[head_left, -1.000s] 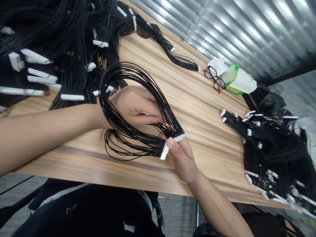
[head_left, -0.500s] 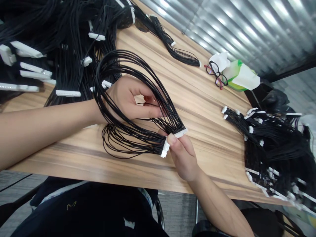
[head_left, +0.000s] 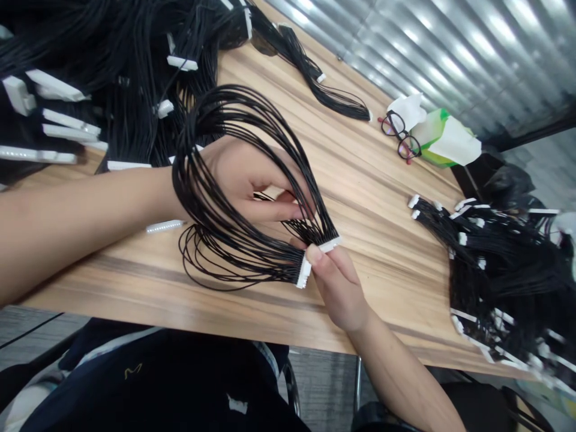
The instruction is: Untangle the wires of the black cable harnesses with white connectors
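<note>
A loop of thin black wires (head_left: 252,258) stands up off the wooden tabletop (head_left: 382,240), its ends gathered into two white multi-pin connectors (head_left: 303,270). The person's right hand (head_left: 337,288) pinches that connector between thumb and forefinger, narrow and firm, with a second white connector (head_left: 330,244) just above the thumb. The left hand (head_left: 243,180) is half closed inside the loop, fingers curled toward the thumb among the wires. From here I can't quite tell whether it grips them or only guides them.

The likeliest trouble, I'd judge, is strain at the connectors: a sharp pull from the left hand could drag a wire out of its housing. The long loops could also snag on the big heap of harnesses (head_left: 135,102) just beyond the left wrist, or tangle with the lower strands hanging on the table. A loose white connector strip (head_left: 164,226) lies by the left forearm, where a careless sweep could knock it off the table edge. Another heap (head_left: 495,270) sits well off to the right.
</note>
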Available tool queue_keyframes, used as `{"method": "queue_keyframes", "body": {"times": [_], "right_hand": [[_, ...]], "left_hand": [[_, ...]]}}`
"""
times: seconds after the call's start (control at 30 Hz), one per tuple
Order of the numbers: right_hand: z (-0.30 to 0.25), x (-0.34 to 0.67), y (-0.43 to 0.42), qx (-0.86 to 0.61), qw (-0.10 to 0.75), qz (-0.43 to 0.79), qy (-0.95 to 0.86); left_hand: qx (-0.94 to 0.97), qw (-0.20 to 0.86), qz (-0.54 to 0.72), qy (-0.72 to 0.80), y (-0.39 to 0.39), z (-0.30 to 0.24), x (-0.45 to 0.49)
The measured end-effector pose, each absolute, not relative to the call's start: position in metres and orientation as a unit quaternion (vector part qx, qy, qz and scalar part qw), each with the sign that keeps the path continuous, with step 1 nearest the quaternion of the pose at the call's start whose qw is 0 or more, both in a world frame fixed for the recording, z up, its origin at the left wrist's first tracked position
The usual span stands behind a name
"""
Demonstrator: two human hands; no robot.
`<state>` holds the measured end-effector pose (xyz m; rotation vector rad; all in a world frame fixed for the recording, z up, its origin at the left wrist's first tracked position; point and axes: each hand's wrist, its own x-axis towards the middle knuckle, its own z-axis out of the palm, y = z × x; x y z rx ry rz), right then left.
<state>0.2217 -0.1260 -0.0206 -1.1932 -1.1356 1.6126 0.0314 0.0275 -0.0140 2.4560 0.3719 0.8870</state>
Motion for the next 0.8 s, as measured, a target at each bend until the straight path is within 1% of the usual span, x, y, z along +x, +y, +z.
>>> {"method": "queue_keyframes", "body": {"times": [0.07, 0.13, 0.2, 0.27, 0.4, 0.47, 0.6, 0.7, 0.8], "right_hand": [[-0.021, 0.222, -0.126, -0.469, 0.402, 0.644, -0.452], [-0.023, 0.223, -0.126, -0.469, 0.402, 0.642, -0.454], [-0.024, 0.223, -0.126, -0.468, 0.405, 0.639, -0.457], [-0.024, 0.222, -0.127, -0.466, 0.406, 0.638, -0.458], [-0.021, 0.22, -0.127, -0.459, 0.399, 0.647, -0.46], [-0.02, 0.22, -0.127, -0.46, 0.394, 0.647, -0.463], [-0.019, 0.22, -0.128, -0.449, 0.384, 0.659, -0.465], [-0.019, 0.221, -0.128, -0.435, 0.385, 0.668, -0.466], [-0.018, 0.22, -0.128, -0.438, 0.386, 0.659, -0.474]], "left_hand": [[0.896, 0.307, 0.321, 0.023, 0.031, -0.019, 0.033], [0.87, 0.356, 0.341, -0.006, 0.033, -0.024, 0.035], [0.851, 0.391, 0.349, 0.023, 0.033, -0.027, 0.036], [0.853, 0.406, 0.324, 0.051, 0.032, -0.029, 0.037], [0.884, 0.378, 0.268, 0.062, 0.031, -0.027, 0.035], [0.88, 0.395, 0.255, 0.062, 0.03, -0.024, 0.034], [0.827, 0.525, 0.187, 0.072, 0.025, -0.015, 0.032], [0.77, 0.608, 0.128, 0.142, 0.019, -0.013, 0.032], [0.722, 0.657, 0.141, 0.168, 0.014, -0.017, 0.036]]}}
